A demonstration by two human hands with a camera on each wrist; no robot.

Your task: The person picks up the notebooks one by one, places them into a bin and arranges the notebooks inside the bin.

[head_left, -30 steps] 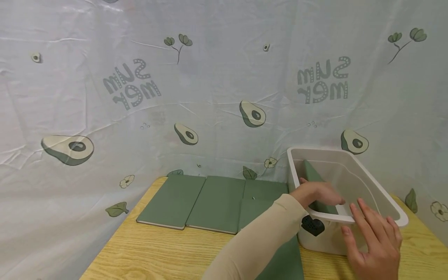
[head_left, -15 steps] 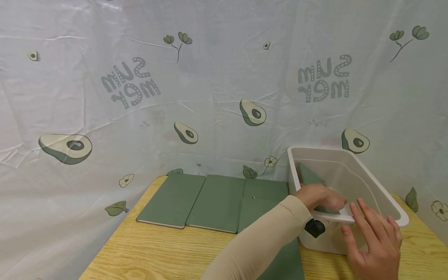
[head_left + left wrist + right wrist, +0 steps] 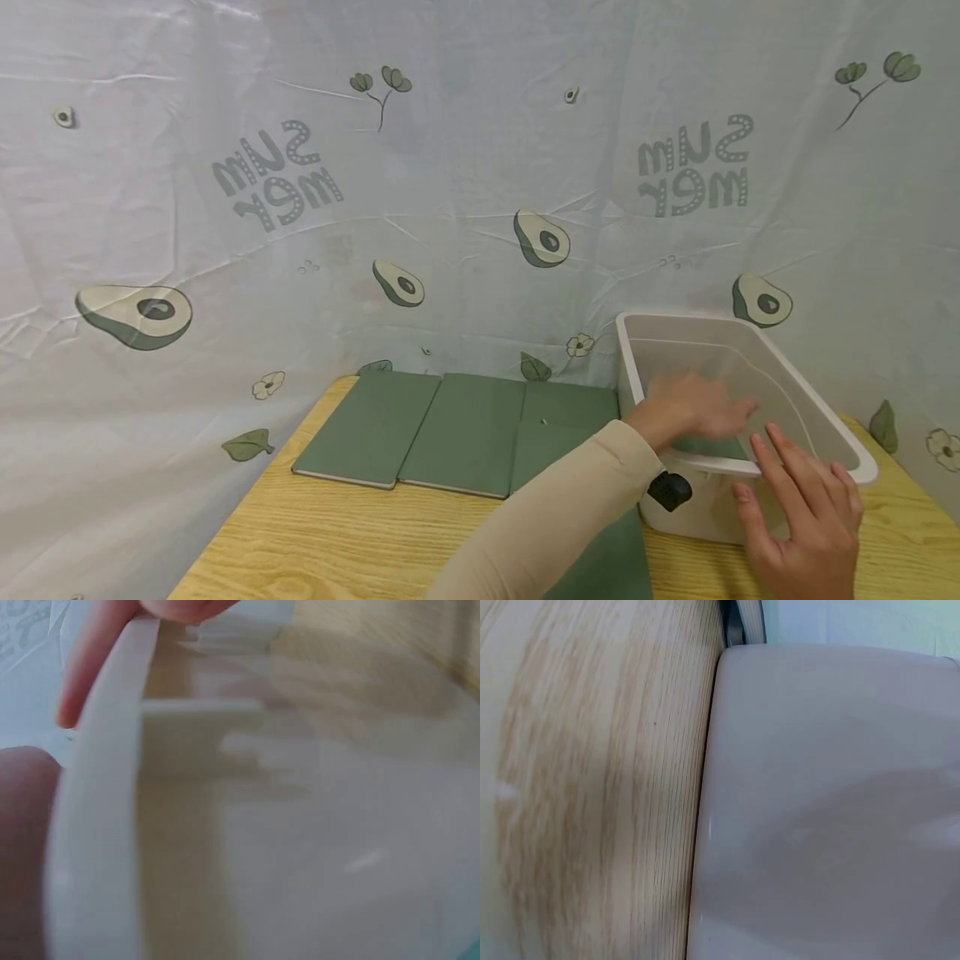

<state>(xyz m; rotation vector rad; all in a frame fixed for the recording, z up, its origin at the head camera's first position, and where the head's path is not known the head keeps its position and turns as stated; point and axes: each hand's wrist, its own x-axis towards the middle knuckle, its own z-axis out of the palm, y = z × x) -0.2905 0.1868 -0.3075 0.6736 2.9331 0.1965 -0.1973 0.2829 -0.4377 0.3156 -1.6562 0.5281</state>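
Inside the white plastic bin [image 3: 795, 367], in the head view, my left hand [image 3: 693, 408] is blurred, with one fingertip stretched toward the right. Below it a green notebook [image 3: 708, 447] lies low in the bin, partly covered by the hand. My right hand [image 3: 806, 521] rests on the bin's near rim, fingers straight across it and thumb against the outer wall. The left wrist view shows the rim [image 3: 101, 802] close up, with a finger and thumb either side of it. Only the bin's outer wall [image 3: 832, 787] and the table appear in the right wrist view; no hand shows there.
Several green notebooks lie side by side on the wooden table [image 3: 300, 533], among them a left one [image 3: 367, 425] and a middle one [image 3: 462, 433]. More are partly under the left sleeve [image 3: 555, 517]. A printed curtain [image 3: 450, 167] hangs behind. A black wrist camera [image 3: 670, 492] touches or nears the bin's front.
The notebook in the bin has gone from standing tilted against the left wall to lying low. My left hand has shifted slightly right and its fingers have spread. The right hand stays put.
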